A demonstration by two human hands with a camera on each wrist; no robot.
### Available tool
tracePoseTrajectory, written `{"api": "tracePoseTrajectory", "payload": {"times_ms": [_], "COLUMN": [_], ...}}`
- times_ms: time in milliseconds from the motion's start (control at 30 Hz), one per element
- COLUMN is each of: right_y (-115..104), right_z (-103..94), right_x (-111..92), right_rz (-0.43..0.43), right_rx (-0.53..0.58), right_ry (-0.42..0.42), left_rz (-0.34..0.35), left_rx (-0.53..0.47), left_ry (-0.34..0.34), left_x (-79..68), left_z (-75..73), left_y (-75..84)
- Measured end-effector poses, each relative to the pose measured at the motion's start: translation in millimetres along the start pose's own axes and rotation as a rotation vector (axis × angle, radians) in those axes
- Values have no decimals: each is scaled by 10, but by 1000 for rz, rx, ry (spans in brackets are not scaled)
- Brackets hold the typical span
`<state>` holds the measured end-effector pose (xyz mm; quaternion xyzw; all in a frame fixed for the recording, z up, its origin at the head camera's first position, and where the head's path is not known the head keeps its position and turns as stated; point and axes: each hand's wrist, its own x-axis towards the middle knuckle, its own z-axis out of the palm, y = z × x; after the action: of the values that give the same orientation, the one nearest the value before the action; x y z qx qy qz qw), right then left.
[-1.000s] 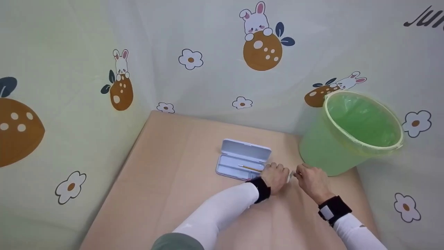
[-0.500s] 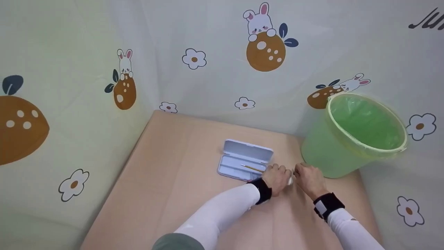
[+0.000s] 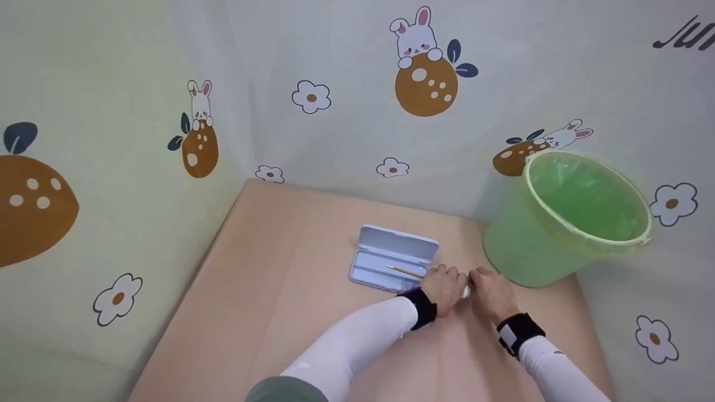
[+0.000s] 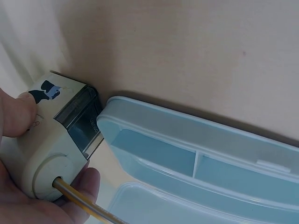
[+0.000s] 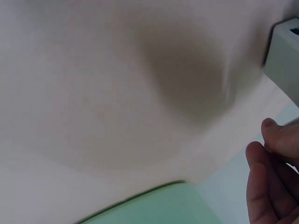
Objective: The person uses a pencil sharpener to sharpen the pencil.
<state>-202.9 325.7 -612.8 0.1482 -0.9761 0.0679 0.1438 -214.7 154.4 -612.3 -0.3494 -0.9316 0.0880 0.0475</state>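
My left hand [image 3: 445, 287] grips a white hand-crank pencil sharpener [image 4: 35, 151], with the thumb on its printed top and fingers beneath. A dark see-through window shows on its side. A yellow pencil [image 4: 84, 201] is stuck into the round hole at its end. At the sharpener's other end, my right hand [image 3: 492, 295] has its thumb and fingers pinched together where the crank handle sits. In the right wrist view those fingertips [image 5: 271, 125] are close to the sharpener's corner, and the handle itself is mostly hidden by the hand.
A light blue pencil case [image 3: 397, 244] lies open behind and left of my left hand, its corner close to the sharpener in the left wrist view. A green lined bin [image 3: 516, 248] stands just beyond my right hand. Printed fabric walls [image 3: 335, 139] border the table [image 3: 313, 240].
My right hand has shifted left, closer to the left hand, and the metal crank seen between the hands earlier is now covered. The left hand keeps the sharpener and pencil in nearly the same place.
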Motion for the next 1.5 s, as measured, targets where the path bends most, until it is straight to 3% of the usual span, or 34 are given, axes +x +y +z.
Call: {"api": "tracePoseTrajectory", "payload": {"times_ms": [467, 833, 1500], "right_y": [-32, -29, 4], "right_z": [-8, 22, -23], "right_x": [10, 20, 54], "right_rz": [64, 19, 88], "right_rx": [26, -24, 74], "right_ry": [-30, -3, -100], "left_rz": [-28, -66, -70], "left_rx": [9, -12, -9], "left_ry": [5, 9, 25], "left_x": [-15, -8, -14], "left_z": [-21, -12, -4], "left_y": [32, 50, 59]}}
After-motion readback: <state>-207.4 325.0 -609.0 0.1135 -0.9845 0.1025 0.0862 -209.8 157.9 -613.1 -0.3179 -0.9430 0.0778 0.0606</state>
